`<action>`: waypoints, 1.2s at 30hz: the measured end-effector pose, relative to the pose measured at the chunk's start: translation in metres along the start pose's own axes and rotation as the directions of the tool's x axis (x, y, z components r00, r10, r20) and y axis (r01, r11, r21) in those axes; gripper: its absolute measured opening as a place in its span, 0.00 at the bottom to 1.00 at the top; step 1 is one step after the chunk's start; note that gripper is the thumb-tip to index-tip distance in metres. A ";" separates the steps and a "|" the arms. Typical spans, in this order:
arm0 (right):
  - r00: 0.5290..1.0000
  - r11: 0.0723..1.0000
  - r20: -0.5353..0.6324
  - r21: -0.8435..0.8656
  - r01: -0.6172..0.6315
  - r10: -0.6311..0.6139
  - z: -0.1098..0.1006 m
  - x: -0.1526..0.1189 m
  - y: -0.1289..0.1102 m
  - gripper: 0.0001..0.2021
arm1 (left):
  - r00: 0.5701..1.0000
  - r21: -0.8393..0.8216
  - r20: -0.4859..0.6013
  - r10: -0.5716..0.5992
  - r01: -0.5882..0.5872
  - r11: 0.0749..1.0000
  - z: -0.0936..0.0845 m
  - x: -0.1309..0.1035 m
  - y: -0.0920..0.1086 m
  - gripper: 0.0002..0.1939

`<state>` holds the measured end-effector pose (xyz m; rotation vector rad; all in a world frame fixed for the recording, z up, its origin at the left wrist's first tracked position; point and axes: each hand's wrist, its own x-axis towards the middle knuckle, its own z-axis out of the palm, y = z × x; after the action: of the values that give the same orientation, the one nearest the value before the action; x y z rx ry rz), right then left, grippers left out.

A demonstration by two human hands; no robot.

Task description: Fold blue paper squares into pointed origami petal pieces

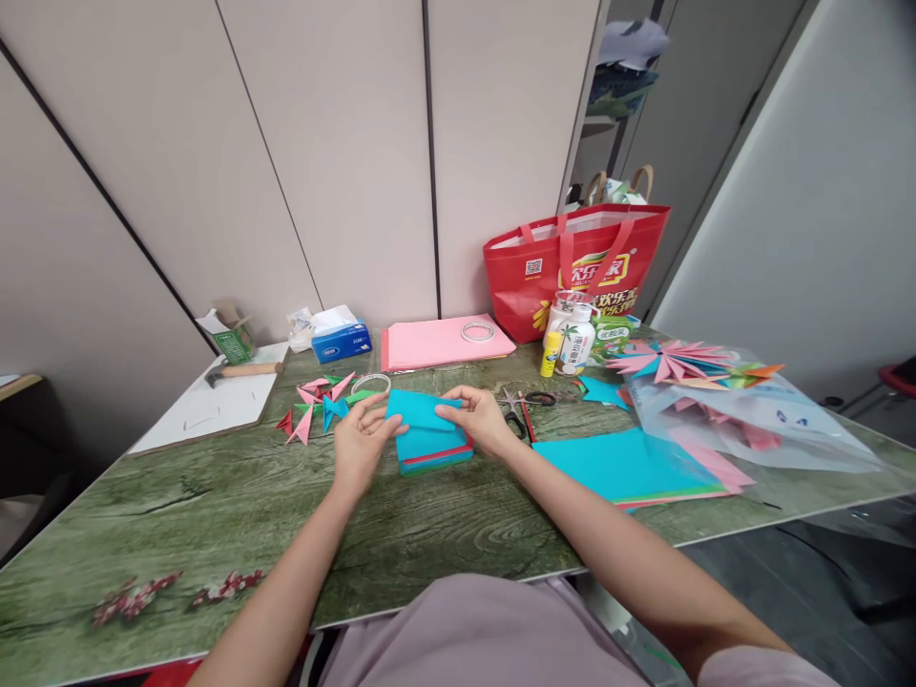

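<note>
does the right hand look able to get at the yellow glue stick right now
Probably yes: the upright yellow glue stick stands beside the white bottle, its near side uncovered, though the right hand would first have to release the blue paper.

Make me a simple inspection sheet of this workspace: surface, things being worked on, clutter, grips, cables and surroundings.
Surface: green wood-patterned table, with flowers printed at its near left.
Job's things: blue sheet held above a small stack of coloured paper.
Clutter: folded paper shapes, tissue box and hammer to the left; scissors, glue stick and larger blue paper to the right.
Grips: left hand and right hand both hold the blue sheet.
Cables: one thin dark line below the table's right edge, possibly a cable; can't tell.
Surroundings: pale wall panels behind; red shopping bag at the back.
</note>
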<state>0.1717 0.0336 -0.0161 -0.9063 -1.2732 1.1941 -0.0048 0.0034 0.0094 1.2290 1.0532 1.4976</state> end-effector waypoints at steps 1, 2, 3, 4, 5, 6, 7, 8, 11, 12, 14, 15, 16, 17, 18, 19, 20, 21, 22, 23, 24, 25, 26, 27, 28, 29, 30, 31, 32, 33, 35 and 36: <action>0.999 0.999 -0.041 -0.032 0.022 -0.023 0.000 0.000 -0.001 0.14 | 1.000 -0.008 -0.026 0.003 -0.003 1.000 0.000 0.000 0.000 0.26; 0.996 0.997 -0.072 -0.060 0.052 -0.056 0.001 -0.001 -0.002 0.13 | 0.999 -0.009 -0.030 -0.014 0.014 1.000 0.001 0.000 0.001 0.25; 0.992 0.993 -0.089 -0.077 0.087 -0.094 0.001 -0.002 -0.004 0.12 | 0.999 -0.004 -0.016 -0.050 0.050 0.999 0.001 -0.001 0.001 0.24; 0.988 0.989 -0.084 -0.081 0.126 -0.133 0.002 -0.003 -0.006 0.11 | 0.995 0.006 0.013 -0.098 0.098 0.995 0.002 -0.002 0.001 0.23; 0.983 0.983 -0.062 -0.073 0.166 -0.171 0.003 -0.005 -0.007 0.10 | 0.988 0.014 0.048 -0.145 0.145 0.989 0.004 -0.003 0.002 0.23; 0.979 0.978 -0.030 -0.056 0.200 -0.201 0.005 -0.006 -0.008 0.10 | 0.980 0.016 0.082 -0.182 0.181 0.983 0.005 -0.004 0.001 0.23; 0.975 0.974 0.010 -0.037 0.221 -0.221 0.006 -0.008 -0.009 0.09 | 0.973 0.011 0.111 -0.202 0.202 0.979 0.006 -0.005 0.001 0.23; 0.971 0.972 0.049 -0.021 0.233 -0.232 0.008 -0.010 -0.009 0.09 | 0.969 0.003 0.131 -0.207 0.209 0.978 0.007 -0.006 0.001 0.24; 0.958 0.970 0.169 -0.022 0.240 -0.233 0.012 -0.014 -0.006 0.11 | 0.971 -0.003 0.150 -0.184 0.186 0.983 0.008 -0.007 0.000 0.26; 0.950 0.968 0.205 -0.034 0.248 -0.236 0.012 -0.015 -0.006 0.12 | 0.972 0.003 0.158 -0.171 0.173 0.985 0.008 -0.007 0.000 0.25; 0.931 0.962 0.269 -0.053 0.269 -0.246 0.012 -0.016 -0.006 0.14 | 0.971 0.014 0.187 -0.147 0.147 0.989 0.007 -0.006 0.000 0.23; 0.922 0.959 0.294 -0.051 0.279 -0.253 0.012 -0.016 -0.006 0.15 | 0.970 0.017 0.201 -0.138 0.138 0.990 0.007 -0.006 0.000 0.21; 0.914 0.957 0.311 -0.042 0.286 -0.260 0.012 -0.017 -0.007 0.16 | 0.969 0.019 0.210 -0.133 0.131 0.991 0.007 -0.005 0.000 0.21; 0.910 0.957 0.322 -0.029 0.287 -0.263 0.012 -0.017 -0.008 0.17 | 0.969 0.023 0.210 -0.129 0.127 0.992 0.007 -0.005 0.000 0.21; 0.909 0.960 0.325 -0.013 0.281 -0.261 0.012 -0.017 -0.008 0.16 | 0.970 0.028 0.207 -0.128 0.125 0.992 0.007 -0.005 -0.001 0.22; 0.912 0.963 0.320 0.002 0.270 -0.256 0.012 -0.016 -0.008 0.16 | 0.970 0.034 0.207 -0.127 0.123 0.992 0.007 -0.005 -0.001 0.23; 0.918 0.966 0.307 0.011 0.259 -0.250 0.012 -0.016 -0.008 0.15 | 0.969 0.038 0.213 -0.124 0.119 0.992 0.007 -0.005 -0.001 0.24; 0.925 0.968 0.293 0.013 0.250 -0.242 0.012 -0.015 -0.007 0.14 | 0.967 0.041 0.225 -0.120 0.114 0.993 0.007 -0.005 -0.002 0.24; 0.931 0.970 0.277 0.011 0.244 -0.237 0.012 -0.015 -0.006 0.15 | 0.964 0.041 0.240 -0.115 0.109 0.993 0.007 -0.005 -0.003 0.24; 0.936 0.971 0.263 0.007 0.240 -0.233 0.013 -0.014 -0.005 0.16 | 0.961 0.042 0.253 -0.111 0.103 0.994 0.007 -0.005 -0.003 0.24; 0.941 0.972 0.251 0.003 0.235 -0.229 0.013 -0.013 -0.004 0.17 | 0.959 0.046 0.263 -0.106 0.098 0.994 0.006 -0.005 -0.004 0.24; 0.945 0.974 0.244 0.000 0.225 -0.219 0.013 -0.013 -0.003 0.19 | 0.958 0.054 0.267 -0.103 0.092 0.994 0.006 -0.005 -0.005 0.24; 0.949 0.978 0.240 0.000 0.209 -0.203 0.013 -0.013 -0.002 0.22 | 0.960 0.067 0.262 -0.099 0.084 0.994 0.006 -0.005 -0.006 0.24; 0.954 0.982 0.237 0.000 0.191 -0.185 0.014 -0.013 -0.002 0.24 | 0.962 0.082 0.255 -0.094 0.076 0.994 0.006 -0.005 -0.008 0.24; 0.957 0.985 0.234 0.000 0.175 -0.170 0.014 -0.013 -0.001 0.26 | 0.965 0.098 0.248 -0.090 0.067 0.993 0.005 -0.005 -0.009 0.24; 0.959 0.986 0.235 -0.002 0.165 -0.160 0.014 -0.013 -0.001 0.27 | 0.966 0.113 0.243 -0.085 0.059 0.992 0.005 -0.005 -0.010 0.24; 0.959 0.987 0.237 -0.002 0.161 -0.156 0.014 -0.013 -0.001 0.28 | 0.968 0.124 0.239 -0.082 0.053 0.991 0.005 -0.005 -0.010 0.24; 0.958 0.987 0.241 -0.002 0.161 -0.156 0.013 -0.013 -0.001 0.29 | 0.969 0.132 0.237 -0.077 0.046 0.990 0.004 -0.005 -0.011 0.24; 0.957 0.987 0.245 0.000 0.163 -0.158 0.013 -0.013 -0.002 0.29 | 0.968 0.141 0.239 -0.072 0.038 0.989 0.004 -0.005 -0.010 0.24; 0.955 0.987 0.250 0.004 0.163 -0.158 0.012 -0.012 -0.002 0.29 | 0.968 0.155 0.244 -0.064 0.026 0.988 0.004 -0.005 -0.009 0.23; 0.956 0.986 0.244 0.013 0.165 -0.163 0.011 -0.010 -0.002 0.27 | 0.967 0.196 0.252 -0.038 -0.013 0.981 0.005 -0.005 -0.006 0.18; 0.960 0.986 0.226 0.014 0.169 -0.167 0.010 -0.008 -0.002 0.25 | 0.968 0.219 0.251 -0.022 -0.035 0.975 0.006 -0.006 -0.004 0.15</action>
<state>0.1630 0.0243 -0.0150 -0.6636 -1.5057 1.1831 0.0018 -0.0008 0.0047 1.5362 1.0639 1.2119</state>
